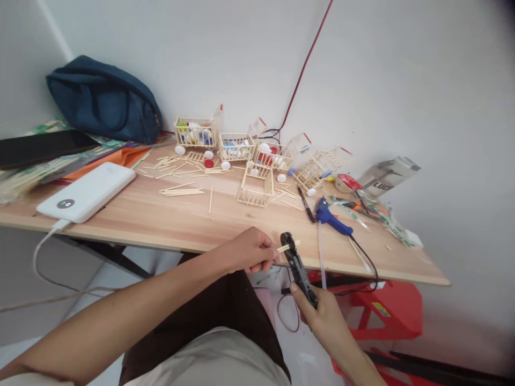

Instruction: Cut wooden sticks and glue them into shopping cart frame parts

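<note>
My left hand [257, 251] pinches thin wooden sticks [284, 248] at the table's front edge. The far part of the sticks passes through the jaws of a black hand cutting tool [296, 265], which looks like a wire stripper. My right hand [319, 313] is wrapped round that tool's handles. Beyond my hands, an unfinished stick basket frame [257, 185] lies on the wooden table [181, 220]. Several small stick carts, such as this filled cart [196, 133] with white wheels, stand along the wall. Loose sticks [182, 191] lie in front of them.
At right lie a blue glue gun [332, 217] with its cord and a black pen [306, 205]. A white power bank [86, 192] is cabled at left, near a dark phone [46, 148] and blue bag [107, 102]. A red stool [390, 311] stands below the table.
</note>
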The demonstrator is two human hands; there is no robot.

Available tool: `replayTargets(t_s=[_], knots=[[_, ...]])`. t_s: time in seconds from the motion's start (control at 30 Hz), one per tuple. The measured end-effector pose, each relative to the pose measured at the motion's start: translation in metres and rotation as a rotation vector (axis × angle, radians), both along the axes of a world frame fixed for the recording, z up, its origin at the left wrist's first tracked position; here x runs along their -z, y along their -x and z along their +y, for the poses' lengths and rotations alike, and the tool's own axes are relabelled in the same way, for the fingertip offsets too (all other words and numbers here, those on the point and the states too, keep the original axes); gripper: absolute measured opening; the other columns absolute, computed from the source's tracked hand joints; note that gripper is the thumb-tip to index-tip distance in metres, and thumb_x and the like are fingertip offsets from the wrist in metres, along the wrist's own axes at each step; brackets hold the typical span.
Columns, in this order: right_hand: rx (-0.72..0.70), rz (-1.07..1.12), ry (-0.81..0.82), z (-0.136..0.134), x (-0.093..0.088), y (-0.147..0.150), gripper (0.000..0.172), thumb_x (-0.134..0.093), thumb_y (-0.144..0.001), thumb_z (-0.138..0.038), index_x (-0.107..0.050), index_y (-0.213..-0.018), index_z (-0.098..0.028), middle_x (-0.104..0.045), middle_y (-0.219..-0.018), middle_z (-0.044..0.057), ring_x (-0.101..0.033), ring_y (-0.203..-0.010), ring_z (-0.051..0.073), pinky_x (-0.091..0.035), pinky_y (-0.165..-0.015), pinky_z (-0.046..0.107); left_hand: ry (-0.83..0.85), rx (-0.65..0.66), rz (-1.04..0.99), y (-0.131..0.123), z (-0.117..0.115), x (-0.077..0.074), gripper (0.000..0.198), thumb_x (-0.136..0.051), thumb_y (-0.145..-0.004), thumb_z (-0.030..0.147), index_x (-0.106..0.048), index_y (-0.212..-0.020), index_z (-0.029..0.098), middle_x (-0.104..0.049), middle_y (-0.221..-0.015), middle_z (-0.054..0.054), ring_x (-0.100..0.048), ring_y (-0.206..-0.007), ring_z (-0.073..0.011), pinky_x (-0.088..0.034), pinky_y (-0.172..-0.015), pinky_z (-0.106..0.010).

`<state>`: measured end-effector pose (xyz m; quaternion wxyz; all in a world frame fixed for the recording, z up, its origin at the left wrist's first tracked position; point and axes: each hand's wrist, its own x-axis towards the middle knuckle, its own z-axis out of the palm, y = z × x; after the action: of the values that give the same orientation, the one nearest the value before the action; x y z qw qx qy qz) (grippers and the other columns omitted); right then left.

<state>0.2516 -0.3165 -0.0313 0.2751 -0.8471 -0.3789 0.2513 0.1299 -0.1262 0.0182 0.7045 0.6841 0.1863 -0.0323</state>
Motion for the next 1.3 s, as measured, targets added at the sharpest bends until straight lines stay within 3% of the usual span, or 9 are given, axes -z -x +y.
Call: replayTargets(t_s=[0.27,0.6,1.03,1.3], knots=[[-0.019,0.054,-0.023,0.003,0.008,0.002,0.051,-0.040,-0.082,-0.068,-0.029,-0.058,-0.025,-0.030,-0.051,-0.004,-0.031,-0.049,0.012,-0.023,-0.046,0.026,-0.054,0.001,-0.020,0.001,0.005,0.012,0.025,-0.051,-0.073,0.035,-0.061,-0.076,0.012,-0.052,-0.051,0.003,-0.037,-0.037,-0.0052,-0.026,-0.035,-0.017],[-0.114,0.116,0.073,0.008,-0.013,0.006,0.052,-0.037,-0.086,-0.064,-0.047,-0.061,-0.020,-0.048,-0.057,0.000,-0.046,-0.056,0.015,-0.034,-0.054,0.027,-0.071,0.028,-0.038,0.006,0.012,0.006,0.020,-0.050,-0.071,0.029,-0.059,-0.071,0.012,-0.050,-0.049,0.004,-0.037,-0.036,-0.0049,-0.027,-0.035,-0.016],[-0.112,0.114,0.106,0.013,-0.013,-0.006,0.054,-0.036,-0.084,-0.071,-0.038,-0.064,-0.021,-0.036,-0.056,-0.004,-0.036,-0.053,0.012,-0.026,-0.051,0.025,-0.089,0.007,-0.036,0.004,0.019,0.009,0.025,-0.051,-0.072,0.034,-0.061,-0.072,0.012,-0.053,-0.049,0.003,-0.038,-0.035,-0.0054,-0.027,-0.035,-0.017],[-0.039,0.066,-0.037,0.016,-0.012,0.001,0.047,-0.045,-0.085,-0.060,-0.031,-0.059,-0.023,-0.028,-0.054,-0.005,-0.028,-0.052,0.010,-0.021,-0.048,0.025,-0.033,-0.017,-0.033,0.001,0.018,0.011,0.024,-0.055,-0.072,0.034,-0.061,-0.074,0.012,-0.052,-0.048,0.004,-0.038,-0.033,-0.0048,-0.027,-0.034,-0.017]])
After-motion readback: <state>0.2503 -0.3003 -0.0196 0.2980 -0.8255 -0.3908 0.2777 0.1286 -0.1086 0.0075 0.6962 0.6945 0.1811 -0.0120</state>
